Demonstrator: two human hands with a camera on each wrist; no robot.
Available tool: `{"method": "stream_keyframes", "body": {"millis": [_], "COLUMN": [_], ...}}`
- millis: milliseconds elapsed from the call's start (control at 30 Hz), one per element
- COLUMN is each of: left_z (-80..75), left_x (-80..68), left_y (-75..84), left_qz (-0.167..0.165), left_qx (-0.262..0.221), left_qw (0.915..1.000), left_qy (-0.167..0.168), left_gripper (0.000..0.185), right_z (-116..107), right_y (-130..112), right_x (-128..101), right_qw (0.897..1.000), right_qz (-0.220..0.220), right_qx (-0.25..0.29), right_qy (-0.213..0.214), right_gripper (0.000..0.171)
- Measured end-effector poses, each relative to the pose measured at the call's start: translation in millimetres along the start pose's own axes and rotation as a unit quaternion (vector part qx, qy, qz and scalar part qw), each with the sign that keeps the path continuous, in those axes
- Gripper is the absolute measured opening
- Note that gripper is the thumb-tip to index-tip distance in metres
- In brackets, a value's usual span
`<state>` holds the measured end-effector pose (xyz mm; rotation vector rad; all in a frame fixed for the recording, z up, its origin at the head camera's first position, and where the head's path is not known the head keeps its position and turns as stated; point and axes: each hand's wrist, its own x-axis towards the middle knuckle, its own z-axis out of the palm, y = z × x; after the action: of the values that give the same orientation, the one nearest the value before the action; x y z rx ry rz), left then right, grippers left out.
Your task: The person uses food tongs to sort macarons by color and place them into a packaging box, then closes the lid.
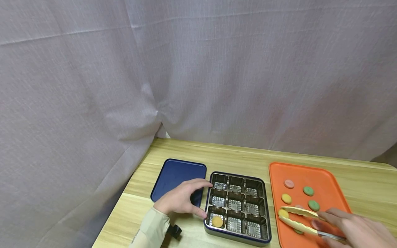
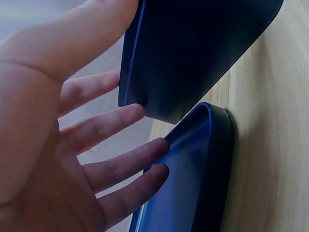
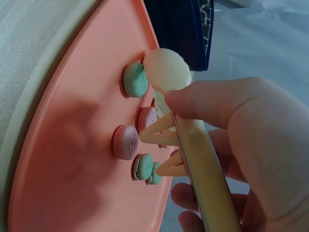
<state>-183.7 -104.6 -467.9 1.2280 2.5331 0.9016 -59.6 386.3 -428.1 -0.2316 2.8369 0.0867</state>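
1. The right hand [image 1: 356, 229] grips tongs [image 1: 305, 220] over the near part of the orange tray [image 1: 328, 179]; its fingers [image 3: 227, 106] are curled round the handle.
2. The tong tips are spread on either side of a yellow cookie [image 1: 283, 213] at the tray's near left edge. Whether they touch it cannot be told.
3. More cookies lie on the tray: a pink one [image 1: 288, 184], another yellow one [image 1: 286, 198] and two green ones [image 1: 308, 190] [image 1: 313, 205].
4. The left hand [image 1: 181, 199] rests with loosely spread fingers [image 2: 120, 121] against the left wall of the tin [image 1: 237, 237], grasping nothing.
5. The tin sits on the table [image 1: 369, 186] just left of the tray. It has nine compartments; the near-left one holds an orange cookie [image 1: 217, 221].
6. The blue lid [image 1: 173, 175] lies flat just left of the tin, partly under the left hand.
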Motion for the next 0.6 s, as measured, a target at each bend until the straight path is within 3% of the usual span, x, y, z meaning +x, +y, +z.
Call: {"method": "stream_keyframes", "body": {"millis": [600], "left_z": [-0.1], "left_x": [0.0], "left_y": [-1.0], "left_qz": [-0.003], "left_qx": [-0.001], "left_qw": [1.0], "left_qy": [-0.004], "left_gripper": [0.099], "right_z": [1.2], "right_y": [8.9], "right_x": [0.6], "right_qw": [1.0], "right_qz": [-0.016], "right_qx": [-0.01], "right_qy": [0.022], "right_gripper": [0.076]}}
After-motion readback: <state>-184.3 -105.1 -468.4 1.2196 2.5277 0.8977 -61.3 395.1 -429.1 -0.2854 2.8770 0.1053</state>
